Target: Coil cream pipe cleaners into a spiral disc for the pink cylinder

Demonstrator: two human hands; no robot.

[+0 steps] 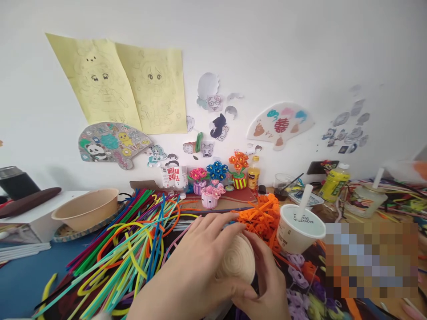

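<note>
lower centre of frame | cream disc-shaped spiral-coiled piece, material unclear | grip: left hand and right hand both clamped round its edge | likely best: light, even finger pressure so coils stay aligned

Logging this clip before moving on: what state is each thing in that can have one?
Coiled piece, held in both hands
Left hand, curled over it
Right hand, curled against its side
White cup, lidded, straw in
Yellow-green bottle, capped
Amber bottle, capped
Beige bowl, upright
Pipe cleaners, loosely heaped
Pink-flower pot, upright
Yellow sheets, drawn on
</note>
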